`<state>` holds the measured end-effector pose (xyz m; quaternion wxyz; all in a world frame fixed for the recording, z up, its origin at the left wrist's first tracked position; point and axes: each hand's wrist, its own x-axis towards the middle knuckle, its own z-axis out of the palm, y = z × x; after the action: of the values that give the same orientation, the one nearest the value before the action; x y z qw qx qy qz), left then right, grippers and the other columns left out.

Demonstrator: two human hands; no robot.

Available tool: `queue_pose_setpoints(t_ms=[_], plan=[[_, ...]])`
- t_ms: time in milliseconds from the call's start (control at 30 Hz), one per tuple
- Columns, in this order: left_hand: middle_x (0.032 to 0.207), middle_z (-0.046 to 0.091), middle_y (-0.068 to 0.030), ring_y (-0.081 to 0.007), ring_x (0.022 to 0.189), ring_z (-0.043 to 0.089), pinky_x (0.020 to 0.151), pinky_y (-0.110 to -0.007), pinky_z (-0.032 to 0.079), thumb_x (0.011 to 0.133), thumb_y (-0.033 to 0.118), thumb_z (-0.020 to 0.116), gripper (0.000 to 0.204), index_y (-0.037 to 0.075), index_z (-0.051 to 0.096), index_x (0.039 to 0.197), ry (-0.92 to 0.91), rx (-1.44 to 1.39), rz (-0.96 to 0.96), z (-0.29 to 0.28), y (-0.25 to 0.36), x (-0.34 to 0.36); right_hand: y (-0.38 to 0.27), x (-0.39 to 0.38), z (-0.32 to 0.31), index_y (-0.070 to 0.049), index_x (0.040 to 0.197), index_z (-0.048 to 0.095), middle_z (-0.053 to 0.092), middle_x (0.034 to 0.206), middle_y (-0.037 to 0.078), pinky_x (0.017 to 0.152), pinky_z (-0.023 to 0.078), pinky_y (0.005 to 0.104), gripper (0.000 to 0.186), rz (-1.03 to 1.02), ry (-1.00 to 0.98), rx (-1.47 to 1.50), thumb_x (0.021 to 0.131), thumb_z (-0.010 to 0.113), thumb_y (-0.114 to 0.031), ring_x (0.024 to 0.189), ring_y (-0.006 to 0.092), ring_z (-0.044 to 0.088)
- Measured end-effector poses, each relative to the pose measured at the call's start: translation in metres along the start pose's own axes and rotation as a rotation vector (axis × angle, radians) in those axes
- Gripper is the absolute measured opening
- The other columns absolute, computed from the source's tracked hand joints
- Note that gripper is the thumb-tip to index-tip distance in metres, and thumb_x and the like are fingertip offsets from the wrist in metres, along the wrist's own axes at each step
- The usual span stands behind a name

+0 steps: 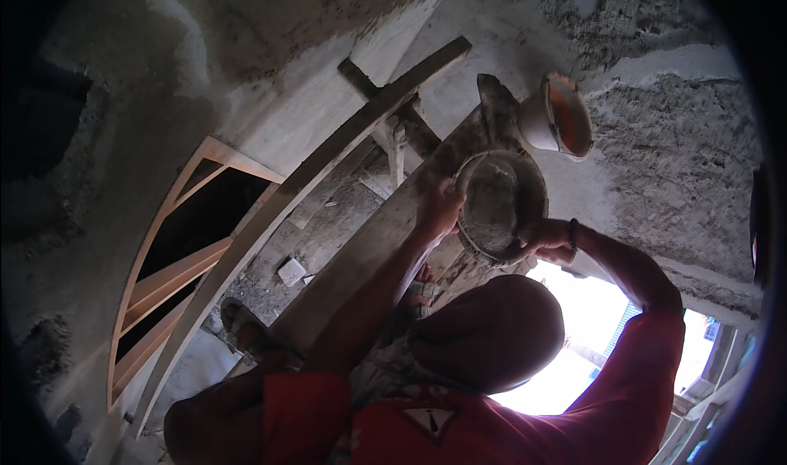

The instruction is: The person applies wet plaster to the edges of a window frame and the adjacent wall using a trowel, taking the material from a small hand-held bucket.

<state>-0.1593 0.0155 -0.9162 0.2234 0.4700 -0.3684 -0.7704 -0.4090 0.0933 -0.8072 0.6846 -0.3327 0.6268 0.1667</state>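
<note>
The person's left hand (443, 209) curls closed around the left rim of a round, grey-crusted basin (490, 203); the right hand (543, 240) grips its lower-right rim. The basin is at the long brown plank's (352, 272) right edge, near a white bucket (537, 123) with orange interior.

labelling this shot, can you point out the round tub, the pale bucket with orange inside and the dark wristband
Round tub (490, 200), head view: on its bare inside.
Pale bucket (538, 122), head view: on its outer wall.
Dark wristband (573, 234), head view: on its visible outer side.
</note>
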Motion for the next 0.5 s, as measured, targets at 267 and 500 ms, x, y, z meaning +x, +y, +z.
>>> queue_pose_setpoints(t_ms=[267,500], plan=[[0.077,0.056,-0.0024,-0.0104,0.058,0.057,0.042,-0.028,0.054,0.087,0.023,0.063,0.03,0.003,0.06,0.11,-0.055,-0.015,-0.005,-0.002,0.005,0.0,-0.004,0.014,0.051,-0.015,0.107,0.056,0.05,0.065,-0.001,0.044,0.041,0.0264,0.024,0.039,0.048,0.842,0.085,0.065,-0.013,0.051,0.0103,0.047],[0.076,0.055,-0.0017,-0.0111,0.056,0.056,0.041,-0.028,0.053,0.085,0.019,0.062,0.024,0.003,0.06,0.103,-0.008,-0.031,0.027,-0.003,-0.005,0.003,-0.012,-0.018,0.078,-0.01,0.109,0.054,0.048,0.068,0.0,0.044,0.04,0.0254,0.024,-0.178,0.166,1.087,0.088,0.056,-0.02,0.053,0.0118,0.047]])
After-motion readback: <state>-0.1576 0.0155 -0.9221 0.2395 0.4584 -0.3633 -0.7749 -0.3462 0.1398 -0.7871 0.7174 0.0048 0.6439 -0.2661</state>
